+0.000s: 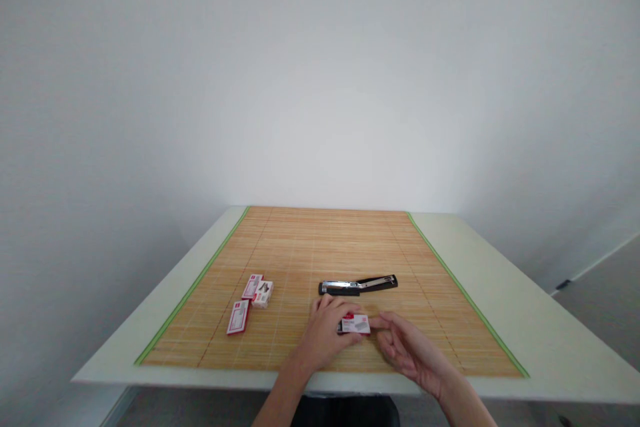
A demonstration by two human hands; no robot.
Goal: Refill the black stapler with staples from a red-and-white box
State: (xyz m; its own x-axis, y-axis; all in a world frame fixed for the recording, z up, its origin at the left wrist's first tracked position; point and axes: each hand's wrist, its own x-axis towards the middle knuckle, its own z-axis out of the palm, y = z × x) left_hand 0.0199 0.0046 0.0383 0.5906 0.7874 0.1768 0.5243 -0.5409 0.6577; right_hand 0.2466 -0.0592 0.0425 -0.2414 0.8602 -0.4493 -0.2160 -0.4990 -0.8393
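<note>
My left hand is closed around a small white-and-red staple box, thumb at its near edge and fingers over its far side. A dark strip shows at the box's left end, partly hidden under the hand. At the right end of the box, the index fingertip of my right hand touches it. That hand is otherwise loosely curled and grips nothing. Just beyond my hands lies a black stapler, opened out flat, its silver metal parts showing.
Several red-and-white boxes lie together at the left: a flat box, another behind it, and a box with a stapler picture. A green-edged bamboo mat covers the middle of the white table. A wall stands behind.
</note>
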